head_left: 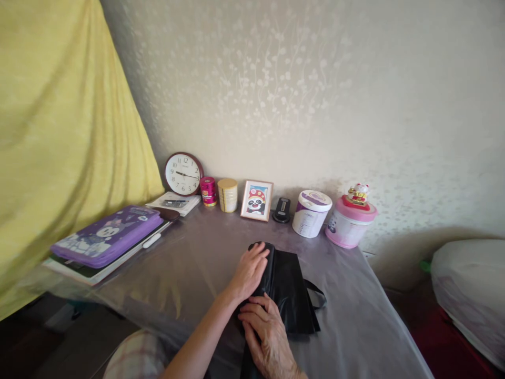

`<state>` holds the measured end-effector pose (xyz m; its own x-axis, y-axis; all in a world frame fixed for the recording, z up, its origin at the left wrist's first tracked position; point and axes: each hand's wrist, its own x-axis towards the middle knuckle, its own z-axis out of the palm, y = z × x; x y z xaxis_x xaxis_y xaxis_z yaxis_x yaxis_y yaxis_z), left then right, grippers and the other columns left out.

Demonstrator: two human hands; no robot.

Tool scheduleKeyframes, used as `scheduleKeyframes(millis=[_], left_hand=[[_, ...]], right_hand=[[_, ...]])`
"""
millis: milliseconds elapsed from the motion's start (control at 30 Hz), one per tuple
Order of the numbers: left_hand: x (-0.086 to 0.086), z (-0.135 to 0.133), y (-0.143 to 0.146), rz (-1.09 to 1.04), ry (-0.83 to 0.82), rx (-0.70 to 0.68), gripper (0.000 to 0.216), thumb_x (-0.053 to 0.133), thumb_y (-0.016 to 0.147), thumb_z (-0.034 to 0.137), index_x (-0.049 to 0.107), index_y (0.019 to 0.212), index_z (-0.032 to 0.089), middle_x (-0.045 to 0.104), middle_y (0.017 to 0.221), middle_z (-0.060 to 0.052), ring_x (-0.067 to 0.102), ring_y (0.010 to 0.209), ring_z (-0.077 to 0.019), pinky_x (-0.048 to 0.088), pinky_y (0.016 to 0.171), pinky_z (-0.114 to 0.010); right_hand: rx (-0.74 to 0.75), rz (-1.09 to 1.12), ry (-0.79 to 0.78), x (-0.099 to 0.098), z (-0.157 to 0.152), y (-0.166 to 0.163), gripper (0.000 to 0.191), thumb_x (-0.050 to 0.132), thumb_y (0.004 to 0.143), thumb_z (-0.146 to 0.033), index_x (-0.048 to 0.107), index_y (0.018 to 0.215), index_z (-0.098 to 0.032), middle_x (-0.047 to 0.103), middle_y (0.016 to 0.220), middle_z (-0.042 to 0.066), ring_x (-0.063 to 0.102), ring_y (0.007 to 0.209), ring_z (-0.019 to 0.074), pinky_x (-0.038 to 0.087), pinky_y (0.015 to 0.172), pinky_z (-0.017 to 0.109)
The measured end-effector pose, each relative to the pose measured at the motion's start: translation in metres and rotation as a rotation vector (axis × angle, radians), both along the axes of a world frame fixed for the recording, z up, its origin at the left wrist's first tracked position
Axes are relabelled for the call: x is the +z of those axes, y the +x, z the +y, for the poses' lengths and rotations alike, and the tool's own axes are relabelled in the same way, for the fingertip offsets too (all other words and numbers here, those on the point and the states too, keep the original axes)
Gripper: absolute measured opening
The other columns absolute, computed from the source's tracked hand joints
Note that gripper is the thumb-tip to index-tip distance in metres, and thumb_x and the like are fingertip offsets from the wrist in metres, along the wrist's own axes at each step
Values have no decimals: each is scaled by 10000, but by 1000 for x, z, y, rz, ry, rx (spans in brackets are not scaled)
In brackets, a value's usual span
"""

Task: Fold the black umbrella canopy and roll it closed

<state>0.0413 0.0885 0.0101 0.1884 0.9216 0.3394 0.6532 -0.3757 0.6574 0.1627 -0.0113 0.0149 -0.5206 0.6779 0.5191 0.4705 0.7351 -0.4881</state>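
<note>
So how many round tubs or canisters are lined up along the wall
4: small red canister beside the clock, gold canister next to it, white tub right of centre, pink tub under a cat figurine. None looks hidden.

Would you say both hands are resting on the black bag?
Yes, the left hand lies flat on the black bag and the right hand presses its near end.
</note>
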Motion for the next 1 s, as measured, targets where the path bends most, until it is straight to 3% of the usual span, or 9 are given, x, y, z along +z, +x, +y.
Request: scheduleKeyframes(millis=[133,333,467,600,700,833,1000], left_hand=[[0,11,14,79,25,-114,335,342,927,360,577,1159,308,481,1360,26,324,1324,-177,235,1096,-440],[-14,30,-12,95,30,80,422,272,943,327,458,1286,166,447,1378,-121,377,1294,-232,302,1058,-470],[-2,14,-11,85,48,99,436,243,946,303,430,1306,141,399,1409,-131,333,1320,-224,251,1091,-463],[12,-16,5,99,19,-141,388,296,942,342,490,1266,253,473,1368,-21,353,1309,-156,294,1083,-374],[14,-27,9,112,-28,-238,371,300,942,362,556,1195,274,515,1329,0,355,1308,-167,272,1090,-414],[9,-27,5,101,-56,-235,401,253,952,360,559,1190,257,499,1345,-6,331,1321,-168,251,1096,-434],[6,-32,7,86,-38,-207,353,334,931,338,534,1214,268,456,1381,-9,283,1344,-191,200,1105,-478]], right_hand=[[-7,40,-4,3,0,-2,266,465,857,-102,640,989,-252,675,941,12,543,1014,175,382,996,415],[-27,76,-19,3,-2,-3,255,490,841,-92,642,966,-255,680,943,-4,535,1028,183,338,1016,453],[-21,87,-27,4,-3,-3,264,503,824,-69,641,959,-249,682,933,-8,531,1020,189,342,1008,456],[-23,73,-18,6,-3,-4,274,501,816,-65,647,960,-246,682,949,7,533,1001,196,400,960,411],[-17,49,-3,5,-5,-4,301,489,811,-62,645,988,-249,677,981,16,533,1005,201,427,929,388],[28,37,22,5,-10,-4,273,482,823,-80,638,991,-228,678,944,16,552,957,180,435,924,354],[46,-1,63,11,-18,-2,303,473,826,-88,625,1044,-233,670,962,24,559,967,172,462,896,317]])
